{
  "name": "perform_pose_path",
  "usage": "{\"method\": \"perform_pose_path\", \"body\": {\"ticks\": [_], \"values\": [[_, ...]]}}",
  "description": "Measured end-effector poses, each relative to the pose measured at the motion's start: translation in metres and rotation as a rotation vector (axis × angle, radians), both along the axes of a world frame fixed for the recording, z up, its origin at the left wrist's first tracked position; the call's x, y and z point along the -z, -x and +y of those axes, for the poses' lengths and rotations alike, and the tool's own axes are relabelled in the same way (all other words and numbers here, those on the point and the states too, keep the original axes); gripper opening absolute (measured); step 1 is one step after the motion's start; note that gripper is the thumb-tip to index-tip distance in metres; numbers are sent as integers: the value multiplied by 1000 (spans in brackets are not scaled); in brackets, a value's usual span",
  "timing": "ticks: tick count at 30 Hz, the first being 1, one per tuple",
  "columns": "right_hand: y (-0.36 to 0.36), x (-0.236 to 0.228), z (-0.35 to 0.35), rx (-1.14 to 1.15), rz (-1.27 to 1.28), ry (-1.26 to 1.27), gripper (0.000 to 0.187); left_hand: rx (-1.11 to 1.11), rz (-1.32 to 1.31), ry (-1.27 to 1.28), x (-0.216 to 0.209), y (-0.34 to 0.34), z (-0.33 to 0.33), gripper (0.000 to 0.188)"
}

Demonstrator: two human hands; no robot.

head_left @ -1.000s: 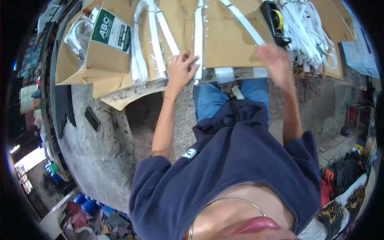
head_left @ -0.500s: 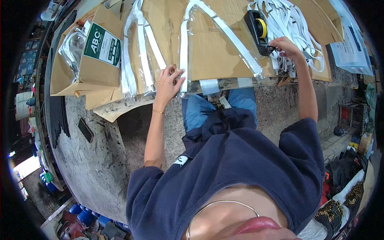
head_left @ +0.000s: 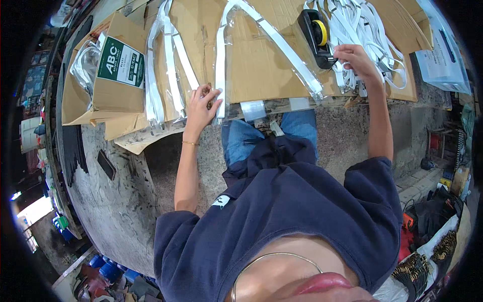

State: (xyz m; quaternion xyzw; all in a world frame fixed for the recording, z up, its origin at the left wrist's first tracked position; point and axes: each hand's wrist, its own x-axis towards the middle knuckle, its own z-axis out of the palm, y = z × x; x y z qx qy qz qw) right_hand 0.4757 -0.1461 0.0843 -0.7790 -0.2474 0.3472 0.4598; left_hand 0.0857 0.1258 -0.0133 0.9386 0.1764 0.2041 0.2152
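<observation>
A white hanger in a clear plastic bag [head_left: 274, 38] lies on a brown cardboard sheet [head_left: 256, 75] in front of me. My left hand [head_left: 201, 103] pinches the bag's lower left end at the table's front edge. My right hand [head_left: 354, 58] reaches to the black tape dispenser [head_left: 313, 35] with its yellow roll, fingertips closed at the cutter on what looks like the tape end. Behind that hand lies a heap of loose white hangers [head_left: 375, 27].
Several bagged hangers [head_left: 166, 65] lie left of my left hand. Beside them stands an open cardboard box [head_left: 108, 95] with a green label. Strips of tape [head_left: 253, 108] hang from the table edge. A clear bag with papers [head_left: 437, 50] sits far right.
My right hand has left the table's front edge and moved up and right to the tape dispenser. My left hand stays on the bag's end.
</observation>
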Motion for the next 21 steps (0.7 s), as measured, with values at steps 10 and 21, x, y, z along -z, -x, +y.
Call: {"method": "perform_pose_path", "body": {"ticks": [10,21], "values": [[31,38,-19,255,1,-119,27,11,27,22,0,0,2,28],[32,39,-21,218,19,-154,23,5,27,6,-1,-1,1,28]]}}
